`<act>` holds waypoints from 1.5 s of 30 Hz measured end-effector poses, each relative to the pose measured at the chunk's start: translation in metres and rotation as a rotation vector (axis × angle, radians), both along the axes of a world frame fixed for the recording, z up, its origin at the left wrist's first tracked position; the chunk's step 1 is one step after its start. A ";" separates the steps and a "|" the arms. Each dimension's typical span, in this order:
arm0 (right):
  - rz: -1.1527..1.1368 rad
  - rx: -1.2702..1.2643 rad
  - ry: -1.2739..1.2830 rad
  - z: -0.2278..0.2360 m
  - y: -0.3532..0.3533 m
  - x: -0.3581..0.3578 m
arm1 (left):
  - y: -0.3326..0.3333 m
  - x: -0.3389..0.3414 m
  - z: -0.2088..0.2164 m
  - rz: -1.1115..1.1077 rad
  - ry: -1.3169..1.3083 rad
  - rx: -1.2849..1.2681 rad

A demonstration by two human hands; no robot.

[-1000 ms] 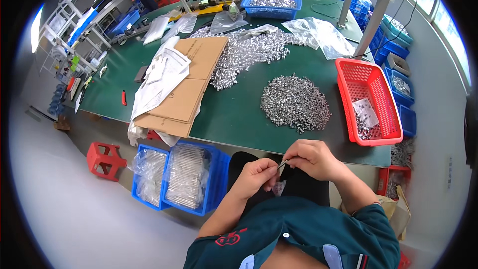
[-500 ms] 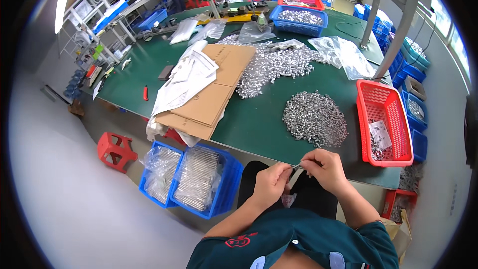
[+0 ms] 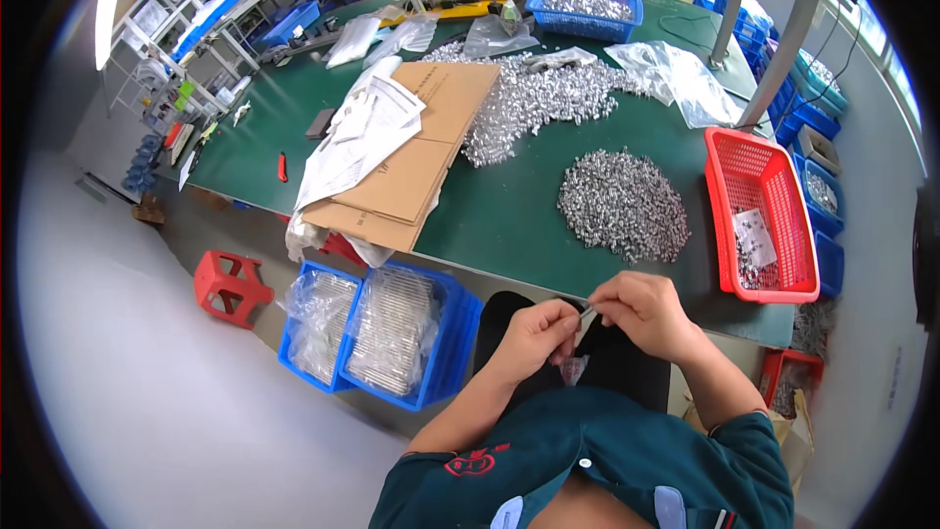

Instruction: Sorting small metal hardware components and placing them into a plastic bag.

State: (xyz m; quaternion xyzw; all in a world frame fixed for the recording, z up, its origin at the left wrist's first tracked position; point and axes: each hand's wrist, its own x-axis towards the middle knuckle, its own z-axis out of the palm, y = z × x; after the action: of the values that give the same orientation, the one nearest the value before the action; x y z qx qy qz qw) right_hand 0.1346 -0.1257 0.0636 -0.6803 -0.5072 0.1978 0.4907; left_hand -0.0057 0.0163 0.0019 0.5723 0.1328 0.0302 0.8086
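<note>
Over my lap, just off the table's front edge, a short thin silvery metal piece [image 3: 587,312] spans the gap between my fingertips. My left hand [image 3: 539,335] pinches one end, and the other end is in the closed fingers of my right hand [image 3: 648,313]. Its exact kind is too small to tell. Beyond my hands, a round pile of small dark-silver metal parts [image 3: 624,206] lies on the green table [image 3: 509,225]. Farther back spreads a larger heap of brighter small metal parts [image 3: 539,103].
A red basket [image 3: 720,206] with a few parts and a paper slip stands at the right edge. Flattened cardboard [image 3: 411,171] under papers lies left of the piles. Blue crates [image 3: 455,333] of bagged metal rods and a red stool [image 3: 230,287] are on the floor at left.
The view has tilted, so the table and piles appear slightly higher. Both hands still hold the metal piece, at slightly changed angles. In the background a person has come further into view.
</note>
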 end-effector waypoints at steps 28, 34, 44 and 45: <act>0.072 -0.185 0.535 0.000 0.035 0.008 | 0.007 -0.002 -0.016 0.244 -0.087 0.083; 0.162 -0.019 1.326 -0.026 0.041 0.014 | 0.013 0.002 -0.010 0.316 -0.156 0.193; 0.132 -0.029 1.369 -0.043 0.032 0.010 | 0.007 0.000 -0.023 0.293 -0.133 0.292; 0.144 -0.036 1.379 -0.042 0.032 0.011 | 0.007 0.000 -0.020 0.317 -0.157 0.458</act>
State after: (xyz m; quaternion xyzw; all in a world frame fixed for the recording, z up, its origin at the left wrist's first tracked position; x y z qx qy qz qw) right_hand 0.1452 -0.0936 0.0212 -0.3720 -0.1198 0.6256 0.6753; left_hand -0.0053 0.0237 -0.0179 0.7082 0.1471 0.2296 0.6512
